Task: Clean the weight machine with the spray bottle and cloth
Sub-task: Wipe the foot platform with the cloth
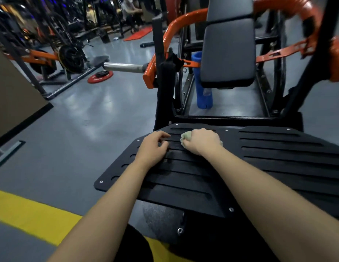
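On the weight machine's black slatted footplate [278, 148], the right hand [200, 141] clenches a pale green cloth [185, 138], which looks soft, light and best gripped bunched in the fist, while the left hand [153, 148] rests empty just beside it, fingers loosely bent.

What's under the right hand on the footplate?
A crumpled pale green cloth, gripped by the right hand against the footplate. The hand covers most of it and the plate beneath.
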The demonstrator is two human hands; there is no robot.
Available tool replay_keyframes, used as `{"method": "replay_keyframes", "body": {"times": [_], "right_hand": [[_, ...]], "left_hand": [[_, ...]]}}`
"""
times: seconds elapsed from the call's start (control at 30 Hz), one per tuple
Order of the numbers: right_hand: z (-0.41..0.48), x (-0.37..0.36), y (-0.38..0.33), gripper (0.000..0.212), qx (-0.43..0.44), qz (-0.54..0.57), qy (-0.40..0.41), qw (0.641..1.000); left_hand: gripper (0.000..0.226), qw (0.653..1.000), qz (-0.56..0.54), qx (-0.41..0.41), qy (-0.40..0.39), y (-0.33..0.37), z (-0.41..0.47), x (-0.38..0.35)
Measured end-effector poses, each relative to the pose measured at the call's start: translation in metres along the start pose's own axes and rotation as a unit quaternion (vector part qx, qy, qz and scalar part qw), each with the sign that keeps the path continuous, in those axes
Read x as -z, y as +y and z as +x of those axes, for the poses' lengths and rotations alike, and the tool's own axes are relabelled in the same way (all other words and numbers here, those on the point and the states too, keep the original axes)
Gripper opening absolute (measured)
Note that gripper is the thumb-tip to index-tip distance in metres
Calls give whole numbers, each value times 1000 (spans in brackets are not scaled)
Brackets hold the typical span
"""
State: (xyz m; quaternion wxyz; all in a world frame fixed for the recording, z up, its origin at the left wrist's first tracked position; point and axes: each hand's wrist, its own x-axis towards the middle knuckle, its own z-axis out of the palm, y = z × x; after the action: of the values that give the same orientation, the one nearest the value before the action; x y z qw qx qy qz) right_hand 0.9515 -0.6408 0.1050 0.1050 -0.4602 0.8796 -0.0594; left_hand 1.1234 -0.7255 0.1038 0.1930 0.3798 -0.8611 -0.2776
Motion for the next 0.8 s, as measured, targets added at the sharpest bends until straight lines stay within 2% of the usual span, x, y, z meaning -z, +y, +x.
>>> {"method": "replay_keyframes", "body": {"times": [0.2,0.3,0.4,0.5,0.63,0.73,0.8], "right_hand": [[-76,10,-12,54,-22,6,1,1000],[-114,17,-22,55,-13,18,1,1000],[-152,18,-40,55,1,18,2,1000],[-178,18,-57,53,6,30,-3,1000],[-198,15,-73,50,13,36,-1,999],[-204,8,-73,54,-1,42,27,999],[-202,0,-69,59,17,16,87,996]], "left_hand": [[36,996,78,1,-46,-28,13,34],[39,987,137,74,-42,-50,17,59],[42,962,211,144,-94,-73,7,74],[42,959,190,165,-134,-86,3,83],[55,955,153,201,-155,-86,0,80],[52,961,132,208,-124,-93,-4,69],[48,966,118,211,-95,-100,-3,65]]}}
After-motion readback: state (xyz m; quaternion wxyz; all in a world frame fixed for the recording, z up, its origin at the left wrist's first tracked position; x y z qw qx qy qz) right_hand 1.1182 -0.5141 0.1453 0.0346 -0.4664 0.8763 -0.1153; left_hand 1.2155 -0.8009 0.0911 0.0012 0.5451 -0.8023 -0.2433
